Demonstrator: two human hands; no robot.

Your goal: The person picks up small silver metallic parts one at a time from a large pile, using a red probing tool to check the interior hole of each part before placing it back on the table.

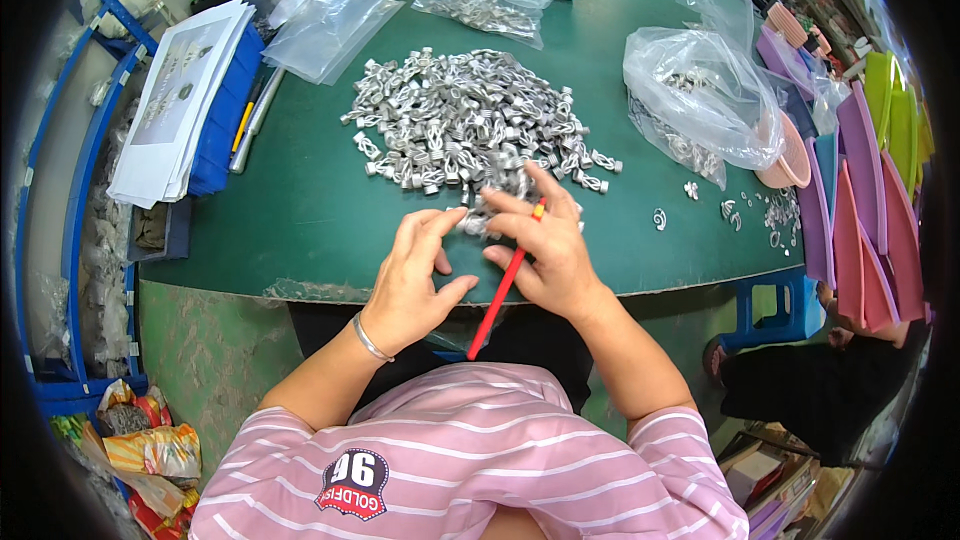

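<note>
1. Right hand [550, 245]: the grip is closed around a red pencil-like stick [503, 285], which runs from the fingertips down toward 7 o'clock. The same fingers also press on a small silver metal part [478, 222].
2. Left hand [412, 275]: thumb and forefinger are pinched on that same metal part from the 9 o'clock side; the other fingers are curled loosely. A silver bangle [370, 340] sits on the wrist.
3. The metal part lies between both hands, at the near edge of the pile of metal parts [470, 120], which spreads toward 12 o'clock.
4. Handling judgement: the part appears small, stiff and light, with smooth, possibly slippery faces. Taking it by its outer edges with the fingertips looks the surest hold.
5. The bench [300, 210] has a dark green top, worn along its near edge.
6. At 2 o'clock, a clear plastic bag [700, 90] holds more parts beside a pink basket [790, 155].
7. At 10 o'clock, a stack of white paper sheets [185, 90] rests on a blue tray.
8. At 3 o'clock, coloured plastic trays [870, 190] stand on edge.
</note>
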